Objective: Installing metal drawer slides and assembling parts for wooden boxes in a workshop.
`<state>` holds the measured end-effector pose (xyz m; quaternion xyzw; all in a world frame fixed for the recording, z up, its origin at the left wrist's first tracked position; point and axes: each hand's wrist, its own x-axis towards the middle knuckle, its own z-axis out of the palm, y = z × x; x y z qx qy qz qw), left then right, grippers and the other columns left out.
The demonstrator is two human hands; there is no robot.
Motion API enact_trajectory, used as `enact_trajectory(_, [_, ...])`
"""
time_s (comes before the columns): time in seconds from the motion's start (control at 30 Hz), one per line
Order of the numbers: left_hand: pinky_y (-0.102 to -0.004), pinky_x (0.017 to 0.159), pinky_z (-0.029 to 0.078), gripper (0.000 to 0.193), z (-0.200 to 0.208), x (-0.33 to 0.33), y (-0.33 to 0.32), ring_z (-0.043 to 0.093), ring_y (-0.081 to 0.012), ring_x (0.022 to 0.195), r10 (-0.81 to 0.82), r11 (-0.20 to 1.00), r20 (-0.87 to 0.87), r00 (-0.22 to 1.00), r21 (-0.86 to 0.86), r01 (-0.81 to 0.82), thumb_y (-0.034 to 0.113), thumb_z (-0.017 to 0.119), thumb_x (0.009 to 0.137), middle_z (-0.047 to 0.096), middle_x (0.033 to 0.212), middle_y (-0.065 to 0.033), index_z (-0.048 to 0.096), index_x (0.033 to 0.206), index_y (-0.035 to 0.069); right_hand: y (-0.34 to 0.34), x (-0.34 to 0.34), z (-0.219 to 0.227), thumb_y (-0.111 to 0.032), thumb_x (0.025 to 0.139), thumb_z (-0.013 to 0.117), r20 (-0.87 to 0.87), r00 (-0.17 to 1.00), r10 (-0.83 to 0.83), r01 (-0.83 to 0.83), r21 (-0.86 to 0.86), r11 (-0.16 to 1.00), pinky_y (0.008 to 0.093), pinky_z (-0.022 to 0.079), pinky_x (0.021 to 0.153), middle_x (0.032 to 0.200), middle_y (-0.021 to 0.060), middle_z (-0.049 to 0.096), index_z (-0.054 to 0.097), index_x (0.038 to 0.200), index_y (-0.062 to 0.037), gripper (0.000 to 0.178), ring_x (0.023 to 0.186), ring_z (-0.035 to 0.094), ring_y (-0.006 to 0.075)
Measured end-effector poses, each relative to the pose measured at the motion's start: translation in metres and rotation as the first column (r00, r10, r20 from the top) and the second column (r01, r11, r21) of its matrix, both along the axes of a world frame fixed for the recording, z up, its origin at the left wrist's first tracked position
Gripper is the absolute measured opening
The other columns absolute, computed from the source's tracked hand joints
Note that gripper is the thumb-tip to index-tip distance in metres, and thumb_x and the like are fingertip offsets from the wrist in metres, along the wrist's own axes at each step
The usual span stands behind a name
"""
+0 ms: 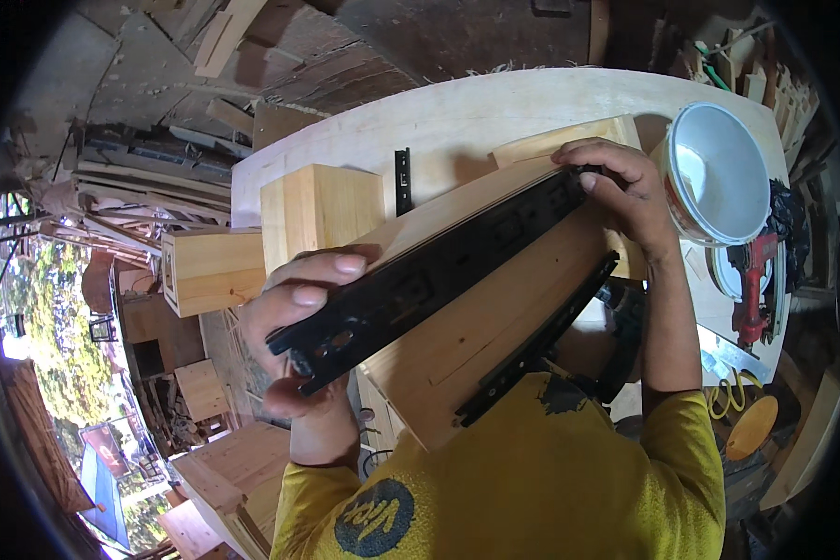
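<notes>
A long black metal drawer slide [438, 271] runs slantwise across the middle, its right end higher in the picture. My left hand [294, 303] is closed around its near left end, fingers over the top edge and thumb beneath. At the other end my right hand [621, 182] pinches the slide between thumb and fingers. Behind and under it is a pale wooden drawer box [476, 345], tilted in front of my body. A second black slide [536, 345] lies along the box's lower side. Another short black slide piece [402, 182] rests on the table beyond.
The pale worktable [420, 112] holds wooden boxes [322, 205], a white bucket [719, 173] and a red nail gun [751, 289] at the right. A metal blade [733, 357] lies near the right edge. More wooden boxes [214, 271] and stacked boards [158, 191] stand to the left.
</notes>
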<state>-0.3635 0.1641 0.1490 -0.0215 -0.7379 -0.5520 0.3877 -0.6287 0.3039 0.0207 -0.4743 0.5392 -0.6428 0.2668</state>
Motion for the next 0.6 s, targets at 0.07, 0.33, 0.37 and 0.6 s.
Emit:
enact_trajectory(0.07, [-0.0492,0.087,0.049,0.074,-0.003,0.003,-0.002,0.059,-0.0362,0.098,0.012,1.0,-0.006,1.0,0.006,-0.011,0.067,0.05,0.079,0.057,0.106,-0.027,0.05,0.111,0.0,-0.002,0.001,0.0,-0.006,0.082,0.057,-0.009,1.0,-0.008,0.008,0.02,1.0,0.029,0.043,0.088,0.104,0.0098,0.064,0.064,0.102,0.0002,0.022,0.099,0.059,0.0182])
enact_trajectory(0.33, [-0.0379,0.083,0.05,0.059,-0.003,0.008,-0.003,0.062,-0.0293,0.093,0.127,0.988,0.038,0.991,-0.094,-0.123,0.055,0.059,0.083,0.061,0.102,-0.0242,0.055,0.103,0.001,0.004,0.003,-0.001,0.0,0.078,0.047,0.044,0.999,-0.017,0.014,0.054,0.998,0.0232,0.046,0.077,0.105,0.0091,0.064,0.063,0.107,0.0014,0.033,0.091,0.059,0.0124])
enact_trajectory(0.37, [-0.0365,0.082,0.05,0.057,-0.004,0.008,-0.004,0.062,-0.0286,0.092,0.132,0.984,0.045,0.99,-0.127,-0.126,0.053,0.059,0.083,0.061,0.102,-0.0243,0.054,0.103,0.0,0.005,0.001,-0.004,0.0,0.077,0.045,0.125,0.992,-0.001,-0.008,0.072,0.997,0.0216,0.045,0.072,0.105,0.0094,0.064,0.063,0.108,0.002,0.036,0.087,0.059,0.0112])
enact_trajectory(0.6, [-0.0341,0.079,0.051,0.039,-0.007,0.007,-0.004,0.064,-0.0282,0.088,0.183,0.966,-0.018,0.983,-0.185,-0.183,0.029,0.069,0.081,0.063,0.096,-0.0233,0.055,0.099,-0.003,0.0,0.004,-0.004,-0.001,0.073,0.042,0.091,0.996,0.006,-0.006,-0.009,1.0,0.0175,0.043,0.061,0.106,0.0104,0.064,0.063,0.107,0.0031,0.04,0.076,0.058,0.008])
